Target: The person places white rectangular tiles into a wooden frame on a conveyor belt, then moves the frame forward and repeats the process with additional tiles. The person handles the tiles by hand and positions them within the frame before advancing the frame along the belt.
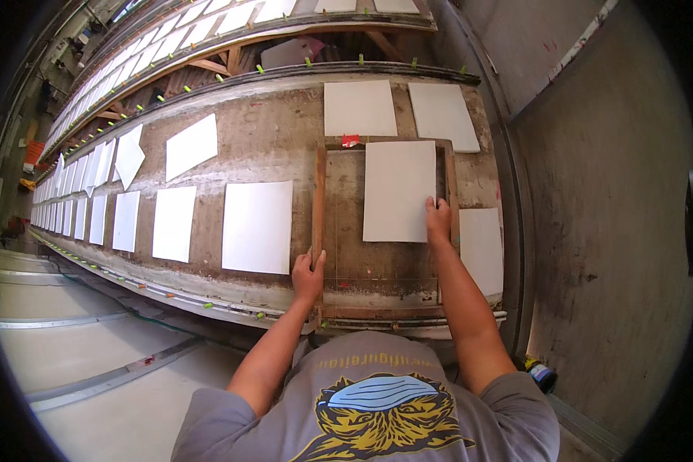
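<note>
A wooden frame (319,202) lies over the near right part of the long table (208,146), and its inside shows the stained brown tabletop. My left hand (308,276) is closed around the frame's left bar, toward its near end. My right hand (438,221) pinches the lower right edge of a white rectangular sheet (399,192). That sheet is over the frame's right half, and its far edge covers part of the far bar. Whether it is paper or fabric I cannot tell. A small red piece (350,141) sits on the frame's far bar.
Several white sheets lie in two rows, including one left of the frame (257,227) and one to the right (481,250). Rails with green clips (260,69) run along the table's edges. A grey wall (600,208) stands at right; another sheet-covered table (208,31) lies beyond.
</note>
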### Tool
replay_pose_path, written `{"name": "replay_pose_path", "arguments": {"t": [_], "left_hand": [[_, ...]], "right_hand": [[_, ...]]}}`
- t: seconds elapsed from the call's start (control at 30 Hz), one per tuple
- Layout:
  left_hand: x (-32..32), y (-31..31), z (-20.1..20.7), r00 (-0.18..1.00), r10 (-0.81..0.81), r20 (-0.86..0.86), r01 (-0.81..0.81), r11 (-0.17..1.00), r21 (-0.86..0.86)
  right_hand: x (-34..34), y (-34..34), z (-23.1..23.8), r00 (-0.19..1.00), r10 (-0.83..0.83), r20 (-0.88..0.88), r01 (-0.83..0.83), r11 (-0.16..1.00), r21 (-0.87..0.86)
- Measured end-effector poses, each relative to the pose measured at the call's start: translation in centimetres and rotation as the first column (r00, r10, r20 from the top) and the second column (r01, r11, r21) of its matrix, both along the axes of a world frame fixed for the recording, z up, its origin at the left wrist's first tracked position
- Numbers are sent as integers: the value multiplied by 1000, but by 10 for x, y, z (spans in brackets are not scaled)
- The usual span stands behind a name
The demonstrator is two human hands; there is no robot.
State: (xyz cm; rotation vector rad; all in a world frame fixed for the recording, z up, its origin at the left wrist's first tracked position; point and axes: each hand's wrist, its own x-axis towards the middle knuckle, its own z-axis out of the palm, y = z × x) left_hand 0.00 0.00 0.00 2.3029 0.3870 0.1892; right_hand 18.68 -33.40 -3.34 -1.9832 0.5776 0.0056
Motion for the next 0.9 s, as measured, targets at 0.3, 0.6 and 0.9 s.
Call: {"name": "replay_pose_path", "arguments": {"t": [0.3, 0.6, 0.9], "left_hand": [[-4, -8, 4, 999, 30, -21, -32, 995, -95], [-5, -7, 0, 977, 84, -195, -95, 994, -47], [-3, -4, 14, 999, 15, -40, -21, 989, -145]], "right_hand": [[34, 95, 21, 986, 141, 94, -164, 932, 322], [74, 349, 52, 922, 376, -90, -279, 808, 520], [109, 505, 32, 848, 529, -38, -262, 481, 837]]}}
